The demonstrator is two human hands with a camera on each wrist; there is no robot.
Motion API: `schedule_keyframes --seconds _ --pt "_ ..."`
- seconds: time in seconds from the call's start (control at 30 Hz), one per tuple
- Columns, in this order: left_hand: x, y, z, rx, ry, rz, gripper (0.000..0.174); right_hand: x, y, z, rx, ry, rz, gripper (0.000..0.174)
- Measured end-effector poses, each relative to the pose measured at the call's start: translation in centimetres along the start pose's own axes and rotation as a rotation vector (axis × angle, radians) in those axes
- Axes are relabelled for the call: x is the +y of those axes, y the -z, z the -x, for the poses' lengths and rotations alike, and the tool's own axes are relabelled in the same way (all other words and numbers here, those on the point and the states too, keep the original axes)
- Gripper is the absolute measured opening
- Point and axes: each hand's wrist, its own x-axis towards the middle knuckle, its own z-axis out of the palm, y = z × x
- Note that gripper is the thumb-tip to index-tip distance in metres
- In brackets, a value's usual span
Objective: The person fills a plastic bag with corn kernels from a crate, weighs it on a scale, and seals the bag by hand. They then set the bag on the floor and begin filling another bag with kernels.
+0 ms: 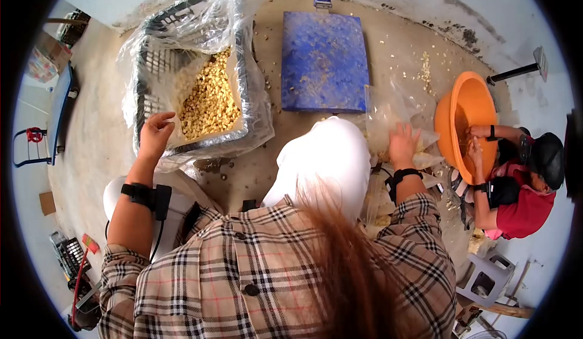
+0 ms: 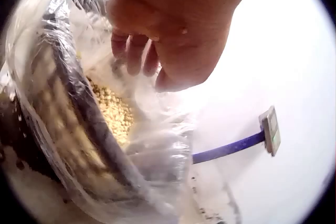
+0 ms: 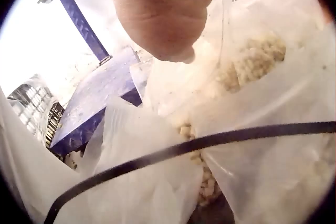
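A black crate lined with clear plastic film holds a heap of small yellow pieces that look like corn kernels. My left hand is over the crate's near left corner, its fingers loosely bent and nothing seen between them. In the left wrist view that hand hangs above the film and the yellow pieces. On the right, my right hand rests with spread fingers on a clear plastic bag. The right wrist view shows bags with pale pieces inside; the fingertips are mostly hidden there.
A blue platform scale stands between crate and bags. At the right, another person works with both hands in an orange tub. Stray pieces lie on the floor. A blue cart stands at far left.
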Motion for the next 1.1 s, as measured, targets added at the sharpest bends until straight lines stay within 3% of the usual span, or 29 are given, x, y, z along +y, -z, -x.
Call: schedule_keyframes --seconds 0.1,0.23,0.37,0.53,0.63,0.73,0.93,1.1 --pt "1.9 1.2 0.0 -0.012 -0.030 0.143 0.025 0.4 -0.7 -1.1 0.165 -0.028 -0.069 0.018" --pt "3.5 1.7 0.7 0.017 -0.112 0.270 0.026 2.4 2.1 -4.6 0.323 -0.072 -0.230 0.020" --pt "2.6 1.9 0.5 -0.015 -0.036 0.280 0.026 1.2 9.0 -7.4 0.361 -0.231 -0.361 0.025" --pt "1.2 2.3 -1.5 0.104 0.025 0.471 0.027 -1.8 19.1 -9.0 0.427 -0.168 -0.268 0.027" --pt "2.2 2.5 -1.6 0.122 -0.062 0.616 0.027 -4.2 23.3 -8.8 0.575 -0.065 -0.245 0.031" --pt "2.4 2.9 -0.4 0.085 -0.104 0.620 0.026 -6.9 25.5 -8.6 0.494 -0.129 -0.190 0.026" --pt "4.0 4.9 2.4 0.080 -0.135 0.603 0.024 -7.9 20.8 -11.8 0.490 -0.100 -0.182 0.024" --pt "4.2 4.5 3.4 0.049 -0.112 0.659 0.022 -10.9 12.8 -15.0 0.484 0.029 -0.234 0.022"
